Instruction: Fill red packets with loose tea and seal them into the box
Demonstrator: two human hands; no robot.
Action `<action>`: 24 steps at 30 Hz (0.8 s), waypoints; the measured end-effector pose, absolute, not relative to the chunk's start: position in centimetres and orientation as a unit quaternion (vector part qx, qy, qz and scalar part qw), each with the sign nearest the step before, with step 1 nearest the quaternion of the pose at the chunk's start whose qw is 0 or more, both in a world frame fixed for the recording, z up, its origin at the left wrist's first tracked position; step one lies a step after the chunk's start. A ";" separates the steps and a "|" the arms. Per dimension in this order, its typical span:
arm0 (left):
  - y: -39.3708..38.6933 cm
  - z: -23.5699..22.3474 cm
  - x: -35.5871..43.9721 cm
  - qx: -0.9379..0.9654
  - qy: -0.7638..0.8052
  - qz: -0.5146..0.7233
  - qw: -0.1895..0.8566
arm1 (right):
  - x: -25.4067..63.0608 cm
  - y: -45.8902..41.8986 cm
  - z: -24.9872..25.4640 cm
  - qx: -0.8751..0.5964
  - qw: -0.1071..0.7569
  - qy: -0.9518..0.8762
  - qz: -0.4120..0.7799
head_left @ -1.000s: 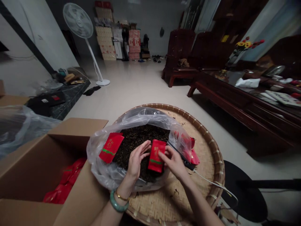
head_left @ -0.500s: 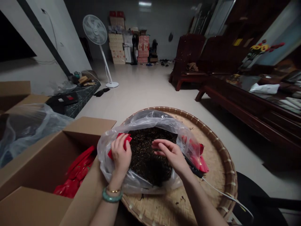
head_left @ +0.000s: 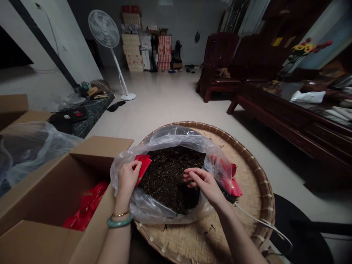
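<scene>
My left hand (head_left: 128, 180) pinches a few flat red packets (head_left: 144, 167) at the left rim of a clear plastic bag (head_left: 154, 212). Dark, twisted dried tea leaves (head_left: 167, 176) fill the bag, which sits on a round woven bamboo tray (head_left: 192, 242). Over the right part of the leaves hovers my right hand (head_left: 204, 184), its fingers loosely bent and apart, with nothing visible in them. Beside my right wrist, a dark flat device (head_left: 228, 197) with a white cable lies partly under the bag. More red packets (head_left: 235, 187) rest at the bag's right side.
An open cardboard box (head_left: 100, 146) stands to the left, with filled red packets (head_left: 87, 207) inside. A black round stool (head_left: 297, 227) is at the right. Farther off are a white standing fan (head_left: 104, 29), a dark wooden table (head_left: 275, 113) and stacked cartons (head_left: 133, 51).
My left hand has shifted left and now shows the red packets fanned out above the leaves. My right hand has moved slightly right and down. The camera view has shifted a little.
</scene>
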State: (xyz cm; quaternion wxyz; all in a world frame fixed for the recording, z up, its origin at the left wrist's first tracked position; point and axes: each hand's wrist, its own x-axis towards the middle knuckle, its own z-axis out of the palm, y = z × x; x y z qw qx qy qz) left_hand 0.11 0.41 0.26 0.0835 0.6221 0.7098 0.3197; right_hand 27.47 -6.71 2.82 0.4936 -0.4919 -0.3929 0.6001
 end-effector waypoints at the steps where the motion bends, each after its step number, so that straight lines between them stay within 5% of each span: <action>1: 0.2 0.5 0.3 0.622 0.697 0.348 0.073 | 27.3 -6.7 2.7 -0.490 0.497 -0.391 0.600; 5: -2.1 1.8 3.8 0.660 0.553 0.509 -0.014 | 26.0 -6.9 2.4 -0.466 0.522 -0.362 0.616; 8: -4.6 2.0 7.8 0.740 0.432 0.515 -0.007 | 24.7 -7.0 2.1 -0.440 0.526 -0.353 0.637; 17: -6.1 0.1 10.7 0.674 0.489 0.448 0.325 | 25.5 -6.9 0.2 -0.495 0.536 -0.494 0.472; 24: -6.0 0.7 10.7 0.532 0.533 0.458 0.473 | 25.4 -7.8 0.5 -0.533 0.482 -0.671 0.183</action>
